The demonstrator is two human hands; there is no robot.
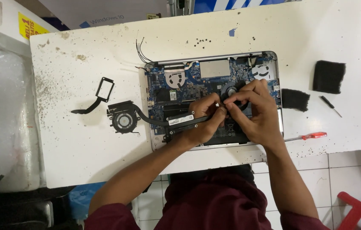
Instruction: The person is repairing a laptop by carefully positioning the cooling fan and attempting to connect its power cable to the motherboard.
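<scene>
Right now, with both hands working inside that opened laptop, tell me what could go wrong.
1. The fan and pipe assembly lies half off the laptop; a nudge from the left hand could drag it across the board.
2. The right hand pinches something small that might slip into the case.
3. The red screwdriver sits near the table edge and may roll off.

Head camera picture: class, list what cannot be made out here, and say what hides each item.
1. What the fingertips pinch: hidden in the head view, where the left hand and right hand meet over the opened laptop.
2. The laptop's lower middle: covered by both hands.
3. Specks on the white table near its top edge: too small to identify.
4. Red object, bottom right: cut off by the frame edge.
</scene>
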